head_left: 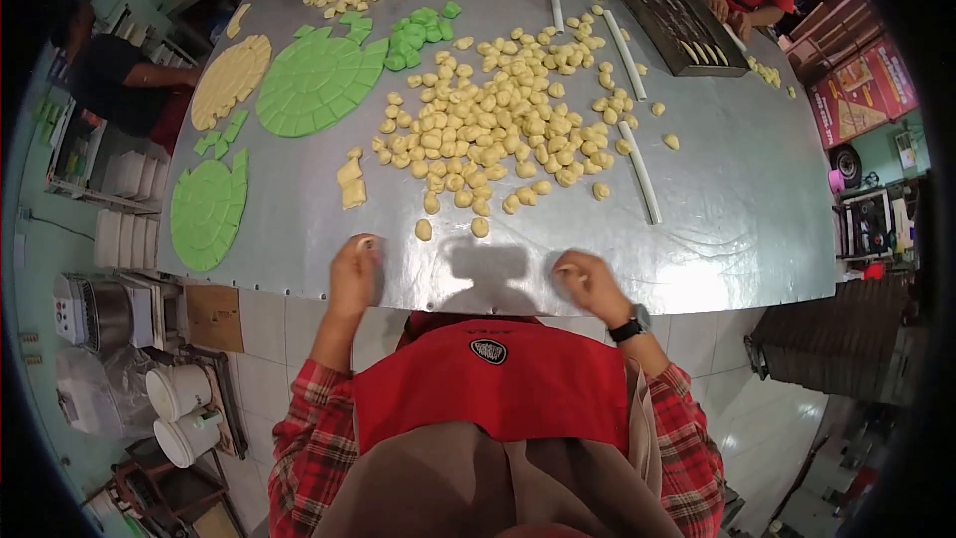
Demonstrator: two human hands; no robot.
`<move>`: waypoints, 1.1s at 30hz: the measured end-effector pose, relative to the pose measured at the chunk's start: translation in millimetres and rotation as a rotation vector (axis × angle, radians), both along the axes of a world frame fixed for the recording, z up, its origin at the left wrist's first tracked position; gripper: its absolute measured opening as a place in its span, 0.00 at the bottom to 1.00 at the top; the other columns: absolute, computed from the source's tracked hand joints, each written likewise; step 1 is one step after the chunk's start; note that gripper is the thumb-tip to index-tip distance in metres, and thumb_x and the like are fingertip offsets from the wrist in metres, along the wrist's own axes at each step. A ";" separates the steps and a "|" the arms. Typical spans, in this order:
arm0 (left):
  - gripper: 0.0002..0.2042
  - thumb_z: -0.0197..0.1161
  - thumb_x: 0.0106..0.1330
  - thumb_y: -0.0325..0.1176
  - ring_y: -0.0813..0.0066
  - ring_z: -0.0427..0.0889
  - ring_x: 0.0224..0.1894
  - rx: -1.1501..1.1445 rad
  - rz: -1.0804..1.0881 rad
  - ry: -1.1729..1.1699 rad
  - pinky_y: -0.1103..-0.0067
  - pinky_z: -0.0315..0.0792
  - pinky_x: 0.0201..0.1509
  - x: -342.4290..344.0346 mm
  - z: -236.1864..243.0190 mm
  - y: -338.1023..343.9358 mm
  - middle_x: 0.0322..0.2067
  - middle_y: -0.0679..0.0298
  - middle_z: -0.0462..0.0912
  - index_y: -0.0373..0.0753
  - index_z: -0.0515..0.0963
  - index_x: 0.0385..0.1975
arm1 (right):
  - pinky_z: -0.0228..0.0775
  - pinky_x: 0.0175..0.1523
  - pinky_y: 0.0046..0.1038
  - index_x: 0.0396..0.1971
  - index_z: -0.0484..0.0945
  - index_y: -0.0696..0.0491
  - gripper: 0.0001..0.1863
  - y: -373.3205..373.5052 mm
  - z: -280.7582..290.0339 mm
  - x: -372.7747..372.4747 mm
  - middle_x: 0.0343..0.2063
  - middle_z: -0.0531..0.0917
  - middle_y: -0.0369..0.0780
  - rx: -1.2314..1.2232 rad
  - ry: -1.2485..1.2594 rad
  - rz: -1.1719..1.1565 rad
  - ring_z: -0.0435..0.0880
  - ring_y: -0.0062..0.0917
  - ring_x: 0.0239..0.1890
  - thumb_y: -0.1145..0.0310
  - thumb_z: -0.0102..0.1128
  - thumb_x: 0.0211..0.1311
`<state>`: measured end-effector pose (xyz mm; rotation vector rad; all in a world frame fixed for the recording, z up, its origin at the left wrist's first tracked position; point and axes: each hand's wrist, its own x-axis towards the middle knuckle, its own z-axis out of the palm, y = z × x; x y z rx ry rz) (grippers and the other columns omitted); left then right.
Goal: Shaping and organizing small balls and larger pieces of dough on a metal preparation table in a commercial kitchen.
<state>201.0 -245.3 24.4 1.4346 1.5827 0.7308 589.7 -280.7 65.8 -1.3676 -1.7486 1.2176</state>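
My left hand [356,274] is curled over the near edge of the metal table [737,209], thumb and fingers closed. On the other side of a dark shadow, my right hand [592,286] is curled too, with a watch on its wrist. Whatever either hand may hold is hidden by the fingers. Just beyond them lie two yellow dough balls [423,229], apart from a large spread heap of dough balls [478,130]. Two flat yellow dough pieces [352,184] rest beyond my left hand.
Green dough sheets [319,85], cut into pieces, and a yellow sheet [229,80] lie at left. Three white rods [639,172] lie right of the heap. A dark baking tray [665,10] holds shaped dough at far right, beside a co-worker's hands [732,18]. White buckets [179,394] stand lower left.
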 end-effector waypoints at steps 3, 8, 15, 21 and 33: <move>0.16 0.48 0.57 0.20 0.57 0.74 0.49 0.481 -0.076 0.357 0.70 0.67 0.55 -3.6 -15.4 -9.1 0.45 0.50 0.75 0.30 0.73 0.46 | 0.62 0.62 0.44 0.50 0.72 0.58 0.26 -25.6 -72.1 49.6 0.55 0.71 0.48 0.461 -0.714 -0.064 0.67 0.45 0.61 0.78 0.53 0.45; 0.20 0.52 0.55 0.23 0.48 0.62 0.62 0.570 -0.167 0.581 0.59 0.53 0.67 35.3 -36.2 25.8 0.56 0.48 0.69 0.34 0.70 0.51 | 0.48 0.69 0.45 0.58 0.66 0.58 0.31 3.2 -61.8 -13.3 0.63 0.62 0.47 0.409 -0.687 0.127 0.57 0.42 0.67 0.70 0.58 0.50; 0.14 0.60 0.55 0.23 0.53 0.74 0.41 0.628 -0.068 0.705 0.61 0.67 0.48 -10.7 -30.9 17.0 0.40 0.54 0.74 0.35 0.76 0.43 | 0.56 0.63 0.48 0.53 0.71 0.55 0.23 -0.1 -59.7 32.8 0.57 0.69 0.46 0.525 -0.803 -0.096 0.64 0.45 0.61 0.69 0.56 0.54; 0.16 0.56 0.62 0.22 0.67 0.74 0.52 0.204 0.295 -0.505 0.76 0.70 0.55 19.3 -40.4 7.2 0.50 0.55 0.72 0.33 0.72 0.51 | 0.69 0.43 0.33 0.34 0.78 0.55 0.07 -16.2 -58.0 41.1 0.27 0.77 0.45 0.228 -0.510 -0.159 0.78 0.36 0.35 0.72 0.53 0.58; 0.24 0.69 0.51 0.48 0.58 0.78 0.42 0.085 0.403 0.627 0.67 0.74 0.42 -9.6 18.8 88.1 0.39 0.55 0.77 0.36 0.73 0.38 | 0.58 0.64 0.31 0.59 0.66 0.54 0.22 17.9 -46.3 34.6 0.65 0.61 0.43 0.199 0.155 -0.330 0.65 0.33 0.64 0.78 0.44 0.65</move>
